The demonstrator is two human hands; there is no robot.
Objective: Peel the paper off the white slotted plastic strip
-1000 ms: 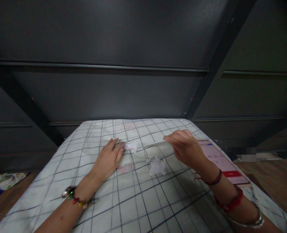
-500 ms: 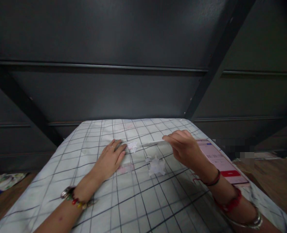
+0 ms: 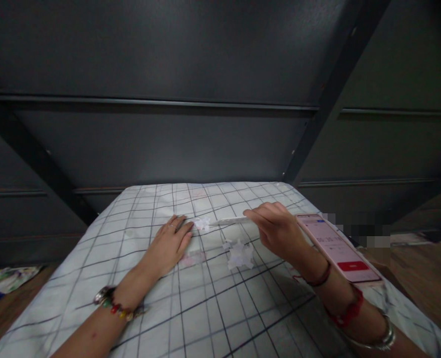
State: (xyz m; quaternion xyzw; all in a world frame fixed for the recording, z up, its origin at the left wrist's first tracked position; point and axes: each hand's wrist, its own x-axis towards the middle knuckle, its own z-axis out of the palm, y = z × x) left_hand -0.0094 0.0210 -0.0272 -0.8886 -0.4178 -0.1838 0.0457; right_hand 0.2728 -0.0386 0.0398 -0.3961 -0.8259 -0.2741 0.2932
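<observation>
My left hand (image 3: 170, 244) lies flat on the checked cloth, fingers stretched out. Its index fingertip rests at the edge of a small whitish cut piece with pinkish marks (image 3: 201, 224). In my right hand (image 3: 275, 226) is a slim, pale pair of tweezers (image 3: 228, 221), pinched near its right end. Its tip points left and reaches that small piece; whether it grips the piece I cannot tell. Nearer to me lies a cluster of white, star-edged paper-like pieces (image 3: 240, 254). A translucent pinkish strip (image 3: 192, 257) lies beside my left thumb.
The white cloth with dark grid lines (image 3: 205, 308) covers the table. On the right a phone (image 3: 340, 248) shows a running timer, close to my right forearm. A dark panelled wall (image 3: 175, 149) stands behind the table. Some printed fabric or bag (image 3: 9, 279) lies low at the left.
My right hand has shifted slightly left and down with the tweezers, bringing the tip closer to the small piece. More of the phone shows now. My left hand stays almost in place.
</observation>
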